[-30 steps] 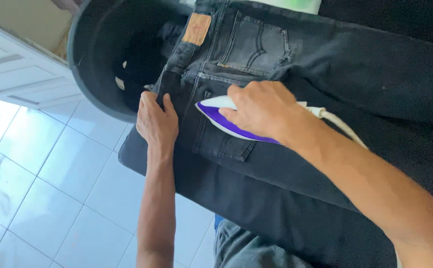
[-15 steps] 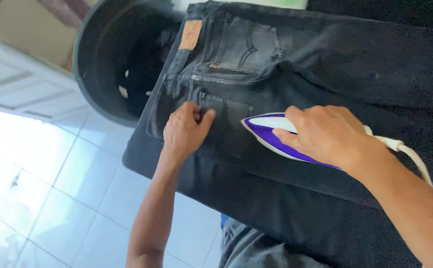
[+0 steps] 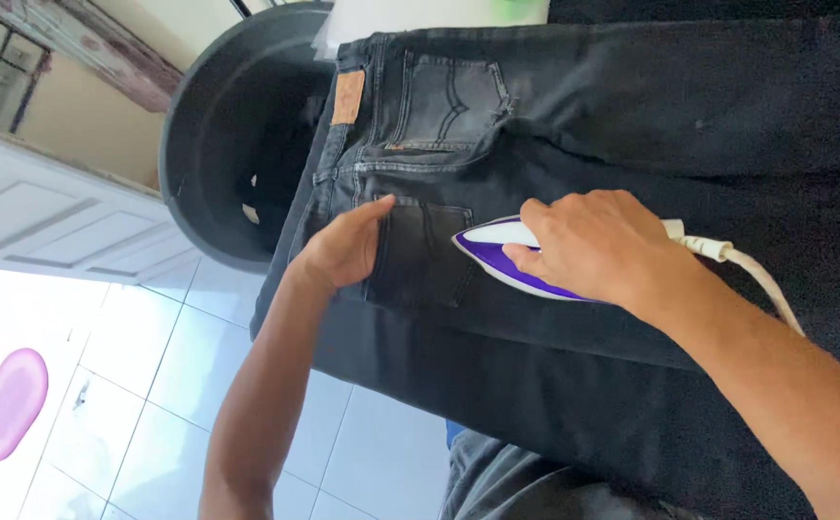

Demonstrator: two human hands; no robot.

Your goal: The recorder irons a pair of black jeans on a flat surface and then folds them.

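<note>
Black jeans lie flat across the frame's middle. The right hand grips a purple iron at centre; the left hand lies flat, fingers together, apparently pinning a rear pocket. Pressing underway; next the iron must pass without meeting those fingers.
</note>
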